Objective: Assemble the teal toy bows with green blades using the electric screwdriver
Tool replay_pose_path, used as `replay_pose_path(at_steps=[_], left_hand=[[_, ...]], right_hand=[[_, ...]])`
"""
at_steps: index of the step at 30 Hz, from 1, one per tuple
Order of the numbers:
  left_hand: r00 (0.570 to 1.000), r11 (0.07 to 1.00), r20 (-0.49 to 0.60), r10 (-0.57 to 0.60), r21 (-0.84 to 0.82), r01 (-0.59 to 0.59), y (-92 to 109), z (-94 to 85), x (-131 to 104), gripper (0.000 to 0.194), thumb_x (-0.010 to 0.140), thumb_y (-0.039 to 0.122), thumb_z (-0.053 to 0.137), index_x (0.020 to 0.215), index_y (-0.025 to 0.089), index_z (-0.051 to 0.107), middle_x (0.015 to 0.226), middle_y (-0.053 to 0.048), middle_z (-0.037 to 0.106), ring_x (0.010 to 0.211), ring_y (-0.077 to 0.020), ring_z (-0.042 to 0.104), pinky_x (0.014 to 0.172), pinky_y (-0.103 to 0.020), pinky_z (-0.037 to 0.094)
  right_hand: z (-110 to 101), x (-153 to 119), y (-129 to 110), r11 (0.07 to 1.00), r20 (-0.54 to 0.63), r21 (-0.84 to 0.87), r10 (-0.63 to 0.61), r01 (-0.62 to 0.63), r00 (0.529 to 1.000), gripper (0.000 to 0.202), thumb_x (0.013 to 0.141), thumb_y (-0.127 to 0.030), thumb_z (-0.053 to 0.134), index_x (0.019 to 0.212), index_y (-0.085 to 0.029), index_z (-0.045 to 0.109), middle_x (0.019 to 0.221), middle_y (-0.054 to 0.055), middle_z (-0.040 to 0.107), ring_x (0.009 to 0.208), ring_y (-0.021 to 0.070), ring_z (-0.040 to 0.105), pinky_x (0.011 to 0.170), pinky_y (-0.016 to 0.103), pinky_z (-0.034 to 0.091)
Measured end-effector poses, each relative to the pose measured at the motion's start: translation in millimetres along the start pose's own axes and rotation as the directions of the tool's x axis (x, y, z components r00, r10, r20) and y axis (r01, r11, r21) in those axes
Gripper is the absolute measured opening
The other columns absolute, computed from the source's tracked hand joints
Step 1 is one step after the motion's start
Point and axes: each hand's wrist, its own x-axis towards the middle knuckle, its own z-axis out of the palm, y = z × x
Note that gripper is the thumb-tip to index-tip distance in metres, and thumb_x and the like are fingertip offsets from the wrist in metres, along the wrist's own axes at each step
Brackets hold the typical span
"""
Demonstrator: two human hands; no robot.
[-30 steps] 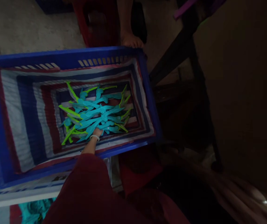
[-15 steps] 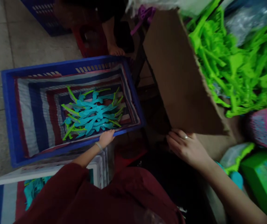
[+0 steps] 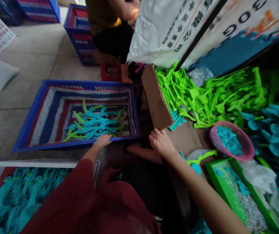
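A blue plastic crate [image 3: 33,113], lined with striped woven cloth, stands on the floor to the left. Turquoise and lime-green plastic parts [image 3: 98,122] lie crosswise in a pile inside it. My left hand [image 3: 104,140] is closed over the crate's near rim. At the work table's edge, my right hand [image 3: 161,141], with a ring on one finger, has its fingers curled down just below an upright cardboard flap [image 3: 156,100]. Its fingertips are partly hidden, but they appear to grip the table edge.
Lime-green parts [image 3: 203,97] heap behind the cardboard. On the table are a pink basket [image 3: 248,143] of turquoise pieces and a green tray [image 3: 223,185] with small silvery bits. A white-rimmed crate [image 3: 32,163] holds turquoise parts at lower left. Another person [image 3: 110,39] sits beyond.
My view has lifted and widened, bringing in more of the table and the far floor. My left hand stays on the crate rim, and my right hand stays by the cardboard.
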Motion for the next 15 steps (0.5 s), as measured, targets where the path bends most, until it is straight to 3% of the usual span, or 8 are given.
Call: replay_pose_path(at_steps=[4, 7, 11, 13, 15], left_hand=[[1.000, 0.999, -0.023, 0.008, -0.045, -0.010, -1.0, 1.4, 1.8, 0.038, 0.097, 0.039, 0.064, 0.128, 0.017, 0.060, 0.128, -0.010, 0.063, 0.109, -0.0237, 0.065, 0.092, -0.046, 0.058], [1.000, 0.994, -0.022, -0.009, -0.108, 0.007, -2.8, 8.6, 2.8, 0.038, 0.097, 0.039, 0.064, 0.128, 0.017, 0.060, 0.128, -0.010, 0.063, 0.110, -0.0238, 0.065, 0.093, -0.046, 0.057], [1.000, 0.986, -0.004, -0.011, -0.166, 0.010, -6.3, 16.9, 6.2, 0.038, 0.097, 0.039, 0.064, 0.128, 0.017, 0.060, 0.129, -0.010, 0.063, 0.111, -0.0240, 0.065, 0.094, -0.047, 0.057], [1.000, 0.984, -0.006, 0.015, -0.175, -0.016, -7.7, 18.2, 7.3, 0.038, 0.097, 0.039, 0.064, 0.128, 0.017, 0.060, 0.129, -0.010, 0.063, 0.111, -0.0241, 0.064, 0.094, -0.047, 0.057], [0.998, 0.983, -0.017, 0.054, -0.176, -0.056, -10.4, 18.6, 8.5, 0.038, 0.097, 0.039, 0.064, 0.128, 0.017, 0.060, 0.128, -0.010, 0.063, 0.111, -0.0241, 0.065, 0.094, -0.047, 0.057]], right_hand=[[-1.1, -3.1, -3.2, 0.997, 0.005, -0.063, -0.051, 0.051, 0.999, 0.014, 0.097, -0.015, 0.053, 0.090, -0.015, 0.065, 0.093, 0.011, 0.068, 0.102, 0.0269, 0.053, 0.089, 0.038, 0.038], [-16.3, -7.5, -11.8, 0.983, 0.005, -0.083, -0.167, 0.166, 0.986, 0.013, 0.095, -0.013, 0.056, 0.087, -0.016, 0.065, 0.088, 0.009, 0.068, 0.094, 0.0251, 0.055, 0.083, 0.037, 0.039], [-74.7, 9.4, -5.7, 0.952, -0.181, -0.109, -0.302, 0.286, 0.936, 0.013, 0.097, -0.014, 0.055, 0.094, -0.016, 0.067, 0.099, 0.010, 0.070, 0.103, 0.0263, 0.056, 0.084, 0.037, 0.041], [-113.6, 37.1, 12.7, 0.948, -0.280, -0.182, -0.304, 0.261, 0.910, 0.015, 0.097, -0.017, 0.055, 0.105, -0.014, 0.068, 0.104, 0.012, 0.071, 0.103, 0.0262, 0.057, 0.084, 0.037, 0.042], [-147.3, 73.6, 43.9, 0.953, -0.345, -0.266, -0.237, 0.147, 0.908, 0.015, 0.096, -0.019, 0.058, 0.104, -0.012, 0.069, 0.101, 0.013, 0.072, 0.093, 0.0230, 0.058, 0.078, 0.034, 0.042]])
